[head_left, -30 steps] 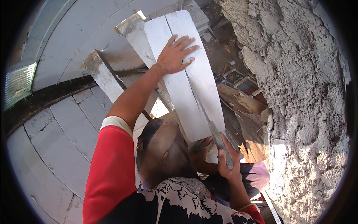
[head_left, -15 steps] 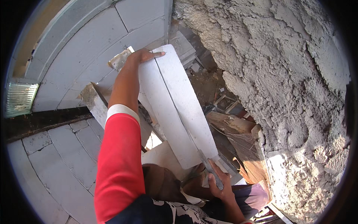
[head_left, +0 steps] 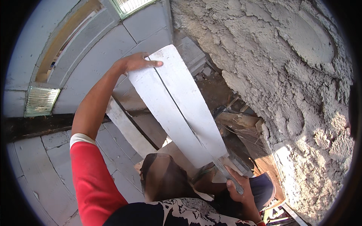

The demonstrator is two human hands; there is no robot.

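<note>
A long white lightweight concrete block (head_left: 190,96) slants in front of me, with a dark straight slit running along its length. My left hand (head_left: 139,63) grips its far end, thumb on the top face beside the slit. Near the block's close end, my right hand (head_left: 239,186) is closed around the grey handle of a long-bladed hand tool (head_left: 225,171). The blade lines up with the slit and seems to enter it; teeth cannot be made out. My knee (head_left: 166,177) lies just below the block.
Rough grey mortar covers the wall (head_left: 279,67) at right. A block wall (head_left: 102,41) with ribbed glass blocks (head_left: 41,101) stands at left. A pale board (head_left: 126,124) leans beside the block. Rubble and wood scraps (head_left: 241,120) lie lower down, between the walls.
My left elbow has swung out to the left, the hand still on the block. My right hand and the tool have drawn back from the block's near end. The view has shifted.
</note>
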